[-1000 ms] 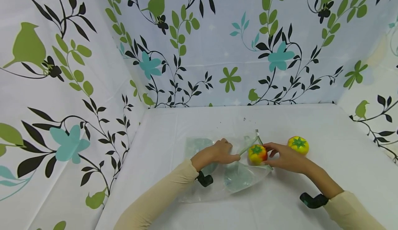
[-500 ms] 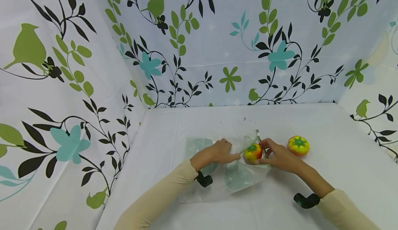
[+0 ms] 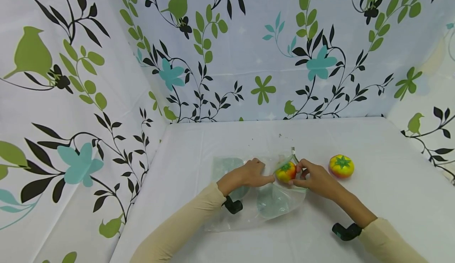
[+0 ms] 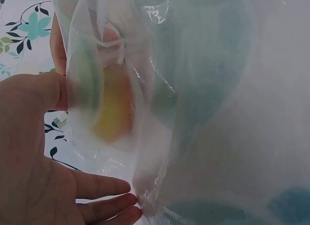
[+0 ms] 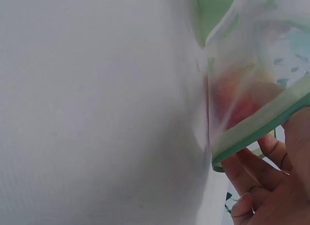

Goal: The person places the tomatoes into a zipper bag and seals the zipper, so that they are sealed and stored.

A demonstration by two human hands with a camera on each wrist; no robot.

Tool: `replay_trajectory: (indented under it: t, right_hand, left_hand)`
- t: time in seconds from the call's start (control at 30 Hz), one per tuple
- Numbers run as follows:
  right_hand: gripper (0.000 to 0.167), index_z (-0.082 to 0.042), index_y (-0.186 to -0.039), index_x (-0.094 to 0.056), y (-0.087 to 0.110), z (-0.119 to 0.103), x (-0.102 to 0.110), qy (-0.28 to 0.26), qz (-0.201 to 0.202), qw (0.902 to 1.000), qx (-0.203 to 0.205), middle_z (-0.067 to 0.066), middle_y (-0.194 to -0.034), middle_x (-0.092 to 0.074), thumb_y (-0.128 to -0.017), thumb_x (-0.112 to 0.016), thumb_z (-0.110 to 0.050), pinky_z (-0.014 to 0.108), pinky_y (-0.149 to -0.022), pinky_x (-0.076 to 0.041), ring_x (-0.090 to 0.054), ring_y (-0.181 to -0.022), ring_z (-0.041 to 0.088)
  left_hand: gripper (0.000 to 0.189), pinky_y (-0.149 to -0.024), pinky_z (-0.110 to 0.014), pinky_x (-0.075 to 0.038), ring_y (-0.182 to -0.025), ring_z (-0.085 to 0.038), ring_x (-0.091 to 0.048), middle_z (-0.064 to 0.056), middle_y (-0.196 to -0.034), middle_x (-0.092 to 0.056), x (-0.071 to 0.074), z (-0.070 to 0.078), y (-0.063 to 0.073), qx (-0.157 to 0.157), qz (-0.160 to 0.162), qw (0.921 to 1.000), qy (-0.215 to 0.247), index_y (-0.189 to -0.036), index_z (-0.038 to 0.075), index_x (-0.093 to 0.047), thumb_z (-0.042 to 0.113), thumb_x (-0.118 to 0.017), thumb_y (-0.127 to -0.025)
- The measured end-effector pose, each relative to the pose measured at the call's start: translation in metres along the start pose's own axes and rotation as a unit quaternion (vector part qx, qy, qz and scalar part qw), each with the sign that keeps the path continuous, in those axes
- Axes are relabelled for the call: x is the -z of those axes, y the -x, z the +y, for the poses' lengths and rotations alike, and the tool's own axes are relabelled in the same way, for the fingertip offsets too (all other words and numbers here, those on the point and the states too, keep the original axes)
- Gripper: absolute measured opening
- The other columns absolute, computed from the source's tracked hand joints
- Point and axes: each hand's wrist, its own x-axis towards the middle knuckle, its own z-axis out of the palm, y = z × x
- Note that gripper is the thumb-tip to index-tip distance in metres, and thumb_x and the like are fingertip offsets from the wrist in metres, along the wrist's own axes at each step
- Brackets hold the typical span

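Note:
A clear plastic bag (image 3: 281, 205) with a green-edged mouth lies flat on the table. My left hand (image 3: 249, 174) grips the upper edge of that mouth, its thumb at the edge and its other fingers on the bag. At the mouth, my right hand (image 3: 317, 178) holds a yellow-and-red toy tomato (image 3: 286, 172) with a green star-shaped top. In the left wrist view the tomato (image 4: 114, 104) shows blurred through the plastic. The green edge (image 5: 261, 128) crosses in front of the right fingers in the right wrist view, with the thumb behind the plastic.
Another yellow toy tomato (image 3: 342, 166) sits on the white table (image 3: 213, 136), right of the right hand. Black camera mounts (image 3: 232, 205) are worn on both wrists. A patterned curtain (image 3: 234, 49) hangs behind and beside the table.
My right hand has moved left, bringing the toy tomato into the bag's mouth. The left hand stays where it was, and the second tomato has not moved.

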Motion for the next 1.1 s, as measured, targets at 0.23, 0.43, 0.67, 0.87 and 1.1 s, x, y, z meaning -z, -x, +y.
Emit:
replay_trajectory:
  t: [0.23,0.43,0.67,0.87,1.1]
  right_hand:
    - [0.035,-0.008,-0.11,-0.063,0.0,0.001,-0.004,0.001,0.018,0.9998,0.004,0.006,-0.104,-0.071,-0.09,-0.086,-0.026,0.029,-0.08,-0.061,-0.066,-0.094,0.021]
    - [0.014,-0.013,-0.1,-0.069,0.002,-0.003,-0.006,0.004,0.03,0.9989,0.035,-0.003,-0.096,-0.071,-0.094,-0.082,-0.019,0.028,-0.085,-0.06,-0.065,-0.092,0.017]
    - [0.005,-0.017,-0.101,-0.075,0.004,-0.007,-0.007,0.004,0.015,0.9994,0.032,-0.005,-0.097,-0.074,-0.097,-0.078,-0.017,0.034,-0.09,-0.06,-0.064,-0.094,0.017]
    - [0.013,-0.015,-0.109,-0.081,0.004,-0.009,-0.006,0.008,0.003,0.9991,0.042,-0.004,-0.101,-0.077,-0.1,-0.074,-0.021,0.043,-0.091,-0.059,-0.065,-0.096,0.018]
    - [0.02,-0.015,-0.116,-0.082,0.004,-0.01,-0.007,0.023,-0.016,0.998,0.057,-0.006,-0.1,-0.075,-0.101,-0.072,-0.023,0.027,-0.084,-0.055,-0.062,-0.094,0.015]
  left_hand:
    - [0.085,-0.119,-0.044,-0.041,-0.144,-0.031,-0.047,-0.018,-0.16,-0.045,0.0,0.0,0.001,-0.001,0.003,1.0,-0.001,-0.157,0.001,-0.047,0.065,-0.043,-0.1]
    - [0.085,-0.118,-0.043,-0.042,-0.143,-0.031,-0.048,-0.018,-0.159,-0.046,0.001,0.001,0.001,0.003,0.002,1.0,-0.003,-0.156,0.001,-0.047,0.064,-0.044,-0.1]
    - [0.086,-0.121,-0.043,-0.039,-0.147,-0.031,-0.045,-0.018,-0.162,-0.042,0.0,0.001,0.001,0.01,-0.003,0.9999,0.005,-0.159,0.002,-0.044,0.063,-0.046,-0.098]
    - [0.086,-0.121,-0.044,-0.039,-0.149,-0.03,-0.043,-0.016,-0.164,-0.04,0.0,0.001,0.001,0.019,-0.006,0.9997,0.011,-0.16,0.004,-0.043,0.063,-0.048,-0.098]
    - [0.088,-0.119,-0.044,-0.041,-0.147,-0.029,-0.044,-0.015,-0.162,-0.042,-0.001,0.001,0.001,0.02,-0.002,0.9997,0.012,-0.16,0.004,-0.043,0.065,-0.049,-0.097]
